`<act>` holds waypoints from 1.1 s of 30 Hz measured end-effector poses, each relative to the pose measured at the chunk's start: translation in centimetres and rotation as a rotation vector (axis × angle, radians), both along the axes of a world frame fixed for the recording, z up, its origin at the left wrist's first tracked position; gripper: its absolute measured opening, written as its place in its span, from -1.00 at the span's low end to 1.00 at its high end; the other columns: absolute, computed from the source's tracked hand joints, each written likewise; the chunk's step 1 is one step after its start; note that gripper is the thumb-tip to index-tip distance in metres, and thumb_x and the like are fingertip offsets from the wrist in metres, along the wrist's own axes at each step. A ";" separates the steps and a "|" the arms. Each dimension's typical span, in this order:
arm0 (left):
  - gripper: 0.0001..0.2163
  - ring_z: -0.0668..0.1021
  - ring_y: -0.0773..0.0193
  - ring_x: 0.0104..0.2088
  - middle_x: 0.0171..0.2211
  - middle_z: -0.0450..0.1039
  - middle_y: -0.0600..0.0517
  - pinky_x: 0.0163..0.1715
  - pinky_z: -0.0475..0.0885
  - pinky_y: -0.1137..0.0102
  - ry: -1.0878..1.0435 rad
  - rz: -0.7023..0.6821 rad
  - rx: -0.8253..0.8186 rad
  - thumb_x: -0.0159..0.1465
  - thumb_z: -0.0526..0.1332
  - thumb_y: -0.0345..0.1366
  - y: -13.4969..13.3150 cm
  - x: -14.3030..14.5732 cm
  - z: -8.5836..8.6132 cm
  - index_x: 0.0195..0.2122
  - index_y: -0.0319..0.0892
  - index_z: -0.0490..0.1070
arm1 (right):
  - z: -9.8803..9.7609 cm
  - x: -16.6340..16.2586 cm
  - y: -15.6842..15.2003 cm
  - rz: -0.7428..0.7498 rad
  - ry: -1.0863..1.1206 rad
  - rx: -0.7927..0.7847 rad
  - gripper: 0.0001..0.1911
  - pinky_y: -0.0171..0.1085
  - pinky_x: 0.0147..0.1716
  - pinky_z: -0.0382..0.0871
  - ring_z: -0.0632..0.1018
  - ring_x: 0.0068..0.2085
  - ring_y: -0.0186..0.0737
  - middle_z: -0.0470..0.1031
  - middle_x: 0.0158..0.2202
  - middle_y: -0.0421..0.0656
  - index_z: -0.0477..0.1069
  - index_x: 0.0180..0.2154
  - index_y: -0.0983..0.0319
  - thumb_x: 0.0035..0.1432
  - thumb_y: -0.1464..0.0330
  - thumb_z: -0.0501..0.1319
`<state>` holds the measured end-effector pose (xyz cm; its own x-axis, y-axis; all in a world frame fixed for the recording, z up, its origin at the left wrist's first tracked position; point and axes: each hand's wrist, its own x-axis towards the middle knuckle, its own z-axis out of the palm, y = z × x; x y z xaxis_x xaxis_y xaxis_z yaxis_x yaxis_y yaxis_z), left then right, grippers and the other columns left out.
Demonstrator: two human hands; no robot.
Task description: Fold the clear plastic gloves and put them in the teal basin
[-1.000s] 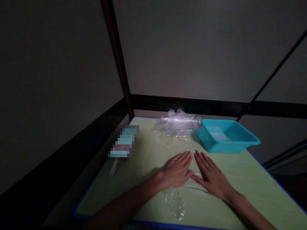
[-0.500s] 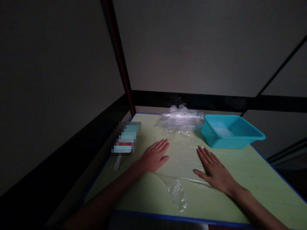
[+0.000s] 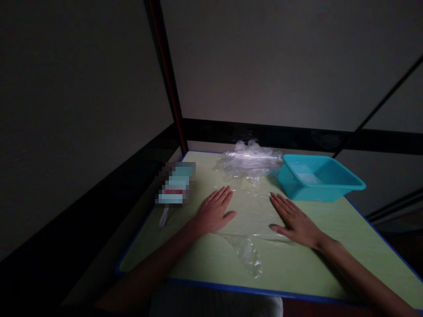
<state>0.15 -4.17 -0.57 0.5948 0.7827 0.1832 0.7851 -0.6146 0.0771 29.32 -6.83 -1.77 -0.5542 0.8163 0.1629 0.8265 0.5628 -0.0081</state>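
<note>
A thin, see-through plastic glove (image 3: 249, 215) lies spread on the table in front of me, one crinkled thumb-like part pointing toward the near edge. My left hand (image 3: 216, 209) rests flat on its left side, fingers together and thumb out. On the right side, my right hand (image 3: 295, 222) presses down palm first in the same way. Neither hand grips anything. Just beyond my fingertips sits a heap of crumpled clear plastic gloves (image 3: 249, 160).
The pale yellow-green table (image 3: 330, 273) has a blue edge. At the back right stands a turquoise plastic basin (image 3: 325, 193) with something whitish inside. A pixelated light-green item (image 3: 176, 185) with a strap lies at the left edge. Walls close in behind and left.
Both hands stay flat on the plastic glove with almost no movement across it. The view has tilted slightly, so the table's near edge sits a little higher.
</note>
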 end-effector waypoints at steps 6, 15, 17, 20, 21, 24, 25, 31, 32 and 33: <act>-0.45 0.01 0.21 0.19 0.20 -0.06 -0.10 0.14 -0.07 0.31 -0.007 -0.001 0.000 0.22 -0.04 -0.05 0.1 0.0 0.1 0.15 -0.29 0.00 | 0.9 1.9 -1.8 0.010 0.010 -0.044 -0.14 -0.03 0.12 -0.04 -0.09 0.21 -0.02 -0.33 0.24 -0.04 -0.44 0.21 0.26 0.10 0.02 -0.02; -0.44 0.01 0.20 0.19 0.20 -0.08 -0.11 0.14 -0.06 0.30 0.002 0.000 0.011 0.22 -0.06 -0.03 0.0 0.0 -0.2 0.16 -0.30 -0.02 | 2.9 -5.8 -2.5 -0.049 0.162 -0.059 -0.27 -0.08 0.14 -0.05 -0.13 0.22 -0.12 -0.31 0.25 -0.06 -0.42 0.21 0.27 0.18 0.11 -0.09; -0.44 0.01 0.19 0.19 0.20 -0.09 -0.11 0.14 -0.05 0.29 0.001 0.003 0.012 0.22 -0.06 -0.03 0.0 0.0 -0.2 0.16 -0.30 -0.02 | 1.9 -7.2 -2.5 -0.030 0.147 -0.047 -0.30 -0.08 0.14 -0.06 -0.14 0.22 -0.13 -0.29 0.24 -0.04 -0.38 0.21 0.29 0.19 0.12 -0.11; -0.45 0.00 0.20 0.20 0.20 -0.08 -0.10 0.14 -0.04 0.29 -0.008 0.002 0.017 0.23 -0.06 -0.04 0.0 0.0 -0.2 0.15 -0.29 -0.01 | 0.6 -7.6 -2.6 -0.028 0.113 -0.030 -0.29 -0.07 0.13 -0.05 -0.13 0.22 -0.11 -0.24 0.24 -0.01 -0.32 0.21 0.33 0.19 0.10 -0.11; -0.45 0.00 0.20 0.20 0.20 -0.08 -0.10 0.14 -0.04 0.29 -0.012 0.001 0.019 0.22 -0.06 -0.04 0.0 0.0 -0.2 0.15 -0.29 -0.01 | 0.3 -7.4 -2.7 -0.034 0.102 -0.026 -0.29 -0.07 0.13 -0.04 -0.12 0.22 -0.11 -0.23 0.24 0.00 -0.30 0.21 0.34 0.18 0.09 -0.11; -0.45 0.00 0.21 0.20 0.20 -0.08 -0.08 0.13 -0.03 0.30 -0.018 0.001 0.022 0.22 -0.05 -0.04 0.0 0.0 -0.2 0.15 -0.27 -0.02 | 0.1 -6.0 -3.3 -0.059 0.082 -0.014 -0.29 -0.08 0.13 -0.02 -0.09 0.21 -0.10 -0.21 0.23 -0.01 -0.28 0.21 0.34 0.18 0.09 -0.09; -0.45 0.00 0.21 0.20 0.20 -0.08 -0.08 0.13 -0.03 0.30 -0.019 0.001 0.023 0.22 -0.05 -0.04 0.0 0.0 -0.3 0.15 -0.26 -0.02 | 0.1 -5.5 -3.5 -0.068 0.077 -0.009 -0.28 -0.07 0.13 -0.01 -0.08 0.21 -0.10 -0.21 0.23 -0.01 -0.28 0.21 0.33 0.17 0.09 -0.09; -0.45 -0.01 0.21 0.20 0.20 -0.09 -0.10 0.14 -0.06 0.31 -0.005 -0.012 0.023 0.23 -0.08 -0.03 0.1 -0.2 -0.3 0.16 -0.28 -0.03 | -0.1 -3.1 -4.6 -0.119 0.057 0.018 -0.28 -0.06 0.11 0.02 -0.04 0.21 -0.09 -0.20 0.23 -0.03 -0.32 0.21 0.30 0.17 0.11 -0.07; -0.44 -0.01 0.21 0.20 0.20 -0.09 -0.11 0.14 -0.07 0.31 0.000 -0.015 0.023 0.23 -0.08 -0.03 0.1 -0.2 -0.3 0.16 -0.29 -0.04 | -0.2 -3.0 -4.7 -0.122 0.054 0.021 -0.29 -0.06 0.12 0.02 -0.04 0.21 -0.09 -0.20 0.23 -0.03 -0.32 0.21 0.30 0.18 0.12 -0.07; -0.44 -0.01 0.21 0.20 0.20 -0.09 -0.11 0.14 -0.07 0.31 0.005 -0.016 0.021 0.23 -0.08 -0.03 0.1 -0.2 -0.2 0.16 -0.30 -0.05 | -0.2 -2.8 -4.7 -0.125 0.049 0.023 -0.30 -0.06 0.12 0.01 -0.04 0.21 -0.10 -0.19 0.23 -0.03 -0.31 0.21 0.30 0.18 0.13 -0.08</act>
<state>-0.04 -4.05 -0.82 0.6083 0.7691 0.1962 0.7754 -0.6286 0.0600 26.49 -11.58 -1.99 -0.4396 0.8740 0.2068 0.8890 0.4563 -0.0385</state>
